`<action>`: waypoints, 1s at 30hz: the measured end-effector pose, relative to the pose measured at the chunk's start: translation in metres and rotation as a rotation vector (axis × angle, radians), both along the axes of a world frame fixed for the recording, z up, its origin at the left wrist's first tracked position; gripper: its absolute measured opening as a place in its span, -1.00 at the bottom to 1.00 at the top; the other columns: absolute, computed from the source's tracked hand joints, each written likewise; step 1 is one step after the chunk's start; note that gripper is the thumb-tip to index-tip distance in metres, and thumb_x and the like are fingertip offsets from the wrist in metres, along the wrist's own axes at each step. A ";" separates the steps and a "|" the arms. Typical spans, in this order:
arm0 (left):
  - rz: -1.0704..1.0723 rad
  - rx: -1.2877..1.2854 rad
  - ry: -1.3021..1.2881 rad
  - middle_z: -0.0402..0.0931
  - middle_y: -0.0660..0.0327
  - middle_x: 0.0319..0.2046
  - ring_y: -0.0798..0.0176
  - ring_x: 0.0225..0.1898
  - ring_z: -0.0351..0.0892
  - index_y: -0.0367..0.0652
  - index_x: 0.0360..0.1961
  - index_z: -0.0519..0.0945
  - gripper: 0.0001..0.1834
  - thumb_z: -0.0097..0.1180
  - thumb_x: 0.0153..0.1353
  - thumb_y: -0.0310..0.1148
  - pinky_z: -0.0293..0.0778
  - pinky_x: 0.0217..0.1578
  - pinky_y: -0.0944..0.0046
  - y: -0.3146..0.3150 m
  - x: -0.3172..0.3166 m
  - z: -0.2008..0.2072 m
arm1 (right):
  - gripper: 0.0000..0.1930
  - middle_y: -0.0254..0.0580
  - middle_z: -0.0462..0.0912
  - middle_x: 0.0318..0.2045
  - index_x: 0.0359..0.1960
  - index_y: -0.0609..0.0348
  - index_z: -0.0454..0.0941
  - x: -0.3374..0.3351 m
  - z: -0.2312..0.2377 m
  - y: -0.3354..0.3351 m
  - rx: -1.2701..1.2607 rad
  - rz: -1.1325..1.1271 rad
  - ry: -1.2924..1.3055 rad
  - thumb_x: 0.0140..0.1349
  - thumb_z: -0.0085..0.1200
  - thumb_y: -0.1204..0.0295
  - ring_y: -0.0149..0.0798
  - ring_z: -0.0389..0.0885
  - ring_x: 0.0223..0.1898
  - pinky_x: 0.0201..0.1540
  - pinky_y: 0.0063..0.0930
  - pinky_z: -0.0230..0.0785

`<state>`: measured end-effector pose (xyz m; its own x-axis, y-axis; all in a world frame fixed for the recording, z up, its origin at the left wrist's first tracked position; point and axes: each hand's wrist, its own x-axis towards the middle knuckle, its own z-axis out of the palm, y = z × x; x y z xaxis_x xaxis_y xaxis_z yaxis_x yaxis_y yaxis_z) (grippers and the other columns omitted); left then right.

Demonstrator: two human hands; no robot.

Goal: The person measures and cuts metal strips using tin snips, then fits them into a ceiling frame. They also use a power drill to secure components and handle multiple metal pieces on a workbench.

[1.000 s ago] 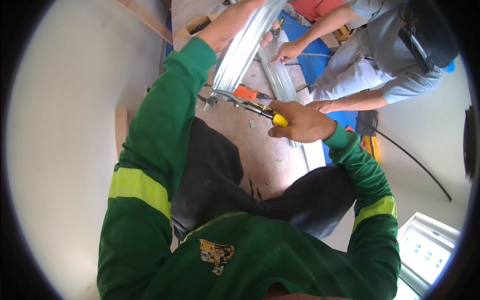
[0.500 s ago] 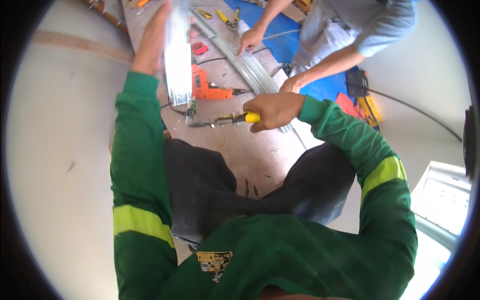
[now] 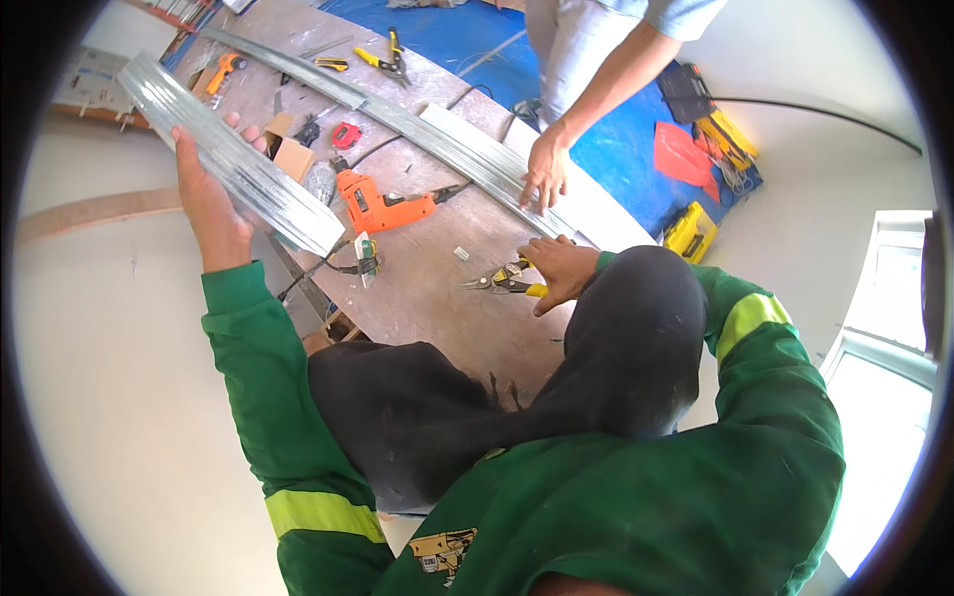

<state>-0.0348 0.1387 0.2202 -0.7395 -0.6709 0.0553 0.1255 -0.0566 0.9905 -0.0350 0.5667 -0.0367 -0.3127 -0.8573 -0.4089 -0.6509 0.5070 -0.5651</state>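
Observation:
My left hand (image 3: 216, 207) is raised at the left, its fingers and thumb wrapped round a silver ribbed metal channel (image 3: 231, 151). The channel slants from upper left to lower right above the board's left edge. Low over the work board, my right hand (image 3: 562, 268) has its fingers round the yellow-and-black handles of tin snips (image 3: 502, 281), whose blades point left. Just left of the blades is a small pale offcut (image 3: 461, 254). An orange power drill (image 3: 378, 207) lies between my two hands.
Long metal channels (image 3: 437, 132) run diagonally along the board (image 3: 427, 298); a co-worker's hand (image 3: 547, 171) rests on them. A red tape measure (image 3: 346, 135), other yellow-handled snips (image 3: 388, 58) and an orange tool (image 3: 227, 72) lie farther off. Yellow cases (image 3: 691, 233) stand at right.
My left hand has swung the metal channel left and downward, from upright to slanted. My right hand and the snips have moved right and lower. Only one co-worker's hand now shows on the channels.

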 end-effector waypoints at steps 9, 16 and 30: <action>0.051 -0.126 0.099 0.60 -0.08 0.15 -0.03 0.12 0.65 -0.32 0.37 0.38 -0.28 -0.35 0.67 0.17 0.57 0.26 -0.03 0.009 -0.012 -0.004 | -0.08 0.05 0.52 0.21 0.44 0.21 0.36 0.043 -0.041 0.014 -0.073 0.116 0.472 0.13 0.49 0.00 0.09 0.54 0.21 0.23 -0.02 0.38; 0.169 -0.135 0.192 0.62 -0.15 0.15 -0.06 0.20 0.63 -0.31 0.32 0.47 -0.30 -0.29 0.61 0.14 0.50 0.33 -0.11 0.026 -0.019 0.018 | -0.18 0.04 0.53 0.22 0.43 0.17 0.39 0.050 -0.070 0.022 -0.208 0.052 0.416 0.21 0.45 0.07 0.10 0.56 0.21 0.21 -0.02 0.42; -0.315 0.171 0.595 0.57 0.07 -0.06 0.08 -0.15 0.54 -0.23 0.38 0.42 -0.04 -0.37 0.51 0.49 0.53 -0.01 0.01 0.017 -0.022 0.033 | -0.49 0.13 0.76 -0.18 0.03 0.30 0.69 -0.103 0.164 -0.018 -0.581 -0.255 0.198 0.51 0.14 -0.01 0.11 0.78 -0.10 0.02 -0.07 0.60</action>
